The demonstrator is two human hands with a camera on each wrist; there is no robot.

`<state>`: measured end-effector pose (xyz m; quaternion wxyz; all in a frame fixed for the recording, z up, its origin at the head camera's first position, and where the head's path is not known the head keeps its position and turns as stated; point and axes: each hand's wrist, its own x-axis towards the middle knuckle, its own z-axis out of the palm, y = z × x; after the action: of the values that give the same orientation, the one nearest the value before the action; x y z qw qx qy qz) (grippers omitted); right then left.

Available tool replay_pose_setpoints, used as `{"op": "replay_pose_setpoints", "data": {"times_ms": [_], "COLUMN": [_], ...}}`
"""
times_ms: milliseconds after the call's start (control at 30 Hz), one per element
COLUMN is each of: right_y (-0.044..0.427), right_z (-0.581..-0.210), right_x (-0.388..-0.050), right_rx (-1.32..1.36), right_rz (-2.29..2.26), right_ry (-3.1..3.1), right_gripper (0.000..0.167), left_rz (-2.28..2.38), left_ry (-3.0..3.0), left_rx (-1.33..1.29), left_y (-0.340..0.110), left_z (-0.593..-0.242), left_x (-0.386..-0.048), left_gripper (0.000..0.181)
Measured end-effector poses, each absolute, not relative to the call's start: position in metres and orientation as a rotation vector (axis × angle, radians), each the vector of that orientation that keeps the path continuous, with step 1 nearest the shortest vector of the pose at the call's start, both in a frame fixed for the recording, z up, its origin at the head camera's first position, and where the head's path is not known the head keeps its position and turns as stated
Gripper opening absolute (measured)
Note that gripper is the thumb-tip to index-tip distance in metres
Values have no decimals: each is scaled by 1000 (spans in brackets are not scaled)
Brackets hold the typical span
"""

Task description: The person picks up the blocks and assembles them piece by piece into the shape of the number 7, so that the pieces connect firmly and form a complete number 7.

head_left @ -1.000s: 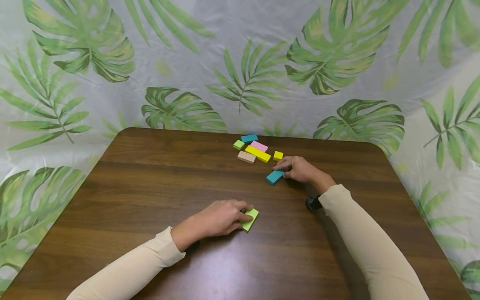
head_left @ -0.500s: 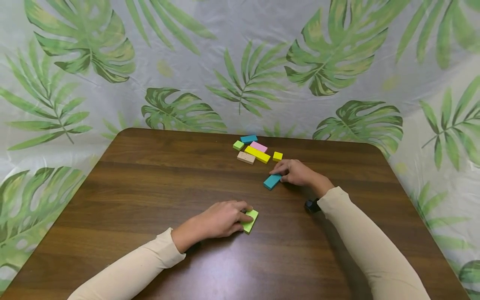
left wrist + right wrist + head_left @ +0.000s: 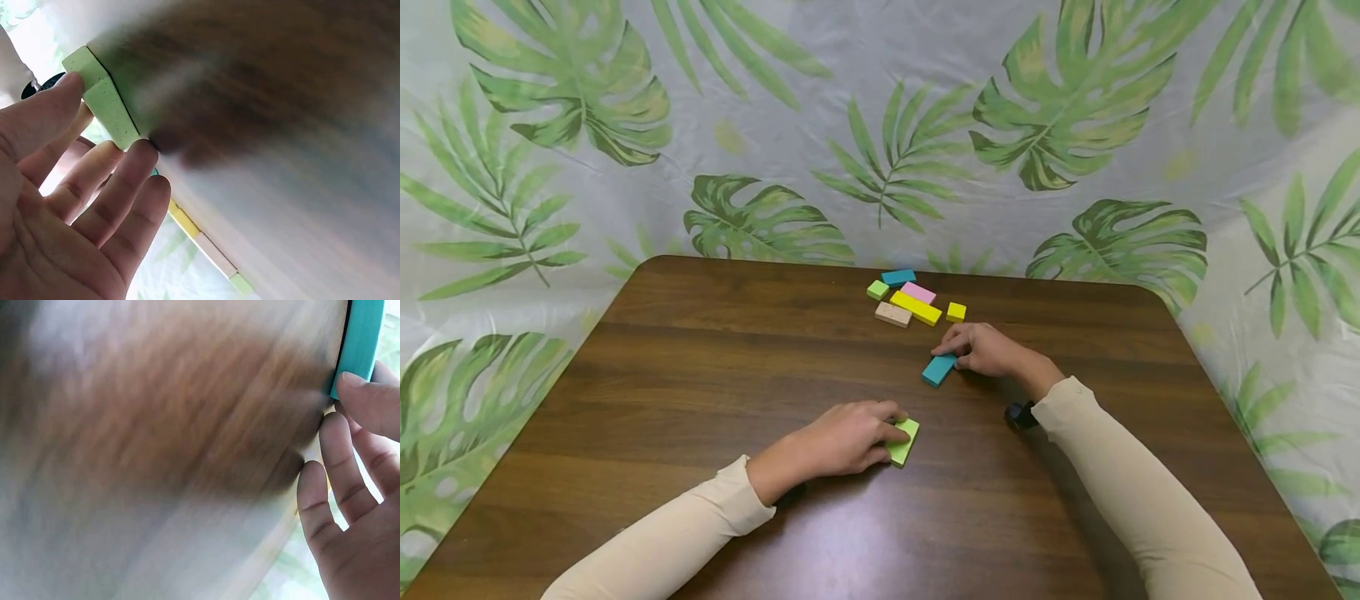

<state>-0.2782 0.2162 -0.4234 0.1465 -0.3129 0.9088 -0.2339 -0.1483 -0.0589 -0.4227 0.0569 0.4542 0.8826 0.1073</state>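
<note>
A light green block [image 3: 904,442] lies flat near the middle of the table, and my left hand [image 3: 850,437] grips its left side. In the left wrist view the thumb is against the green block's [image 3: 103,100] near face, with fingers behind it. Farther back and to the right, my right hand [image 3: 988,350] pinches the upper right end of a teal block [image 3: 937,371]. The right wrist view has the thumb of the right hand [image 3: 369,506] on the teal block's [image 3: 362,344] end, other fingertips close to the table.
Toward the back edge of the brown table [image 3: 700,350] lie a blue block [image 3: 898,277], a small green block [image 3: 877,290], a pink block [image 3: 919,292], a long yellow block [image 3: 916,308], a beige block [image 3: 892,314] and a small yellow block [image 3: 957,312]. A leaf-patterned sheet [image 3: 775,125] hangs behind.
My right hand has slid the teal block toward the front left, nearer the green block. My left hand and the green block are almost where they were.
</note>
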Motion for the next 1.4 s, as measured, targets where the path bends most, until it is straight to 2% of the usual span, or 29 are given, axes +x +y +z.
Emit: {"op": "replay_pose_setpoints", "data": {"times_ms": [1400], "right_y": [195], "right_z": [-429], "right_x": [-250], "right_rx": [-989], "right_rz": [-798], "right_ry": [2402], "right_gripper": [39], "left_rz": [230], "left_ry": [2781], "left_rx": [1443], "left_y": [-59], "left_z": [-422], "left_x": [-143], "left_gripper": [28]}}
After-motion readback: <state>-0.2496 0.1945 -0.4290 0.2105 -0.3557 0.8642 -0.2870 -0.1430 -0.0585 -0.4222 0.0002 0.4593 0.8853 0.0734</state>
